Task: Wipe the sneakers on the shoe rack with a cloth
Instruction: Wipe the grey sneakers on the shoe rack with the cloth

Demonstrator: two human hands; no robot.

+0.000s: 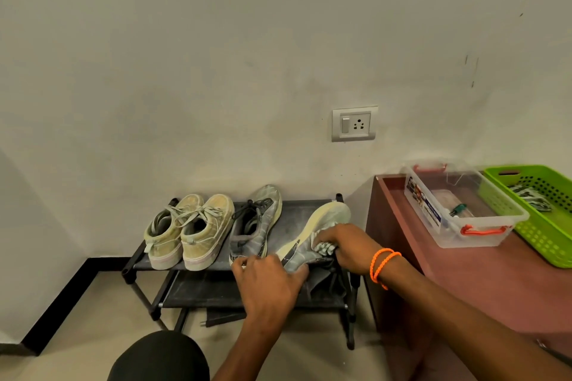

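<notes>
Tipping the grey sneaker point(309, 235) onto its side on the rack point(291, 213) puts the pale sole and sidewall up, prob. so the cloth point(325, 247) can reach them. L hand point(268, 281) curls round the heel end, thumb on the upper, bracing it w/ the top shelf underneath. R hand point(349, 246) is closed on the bunched cloth, pressed vs. the midsole; it wears an orange band point(382, 266). The mate point(257, 226) stands upright just beside, and the beige pair point(188, 230) sits further left, both looking dusty, so likely not done yet. On the table point(464, 288) at right: a clear box point(433, 216) w/ a small green-tipped item I can't ID, and a green basket point(554, 244) holding a patterned rag.
</notes>
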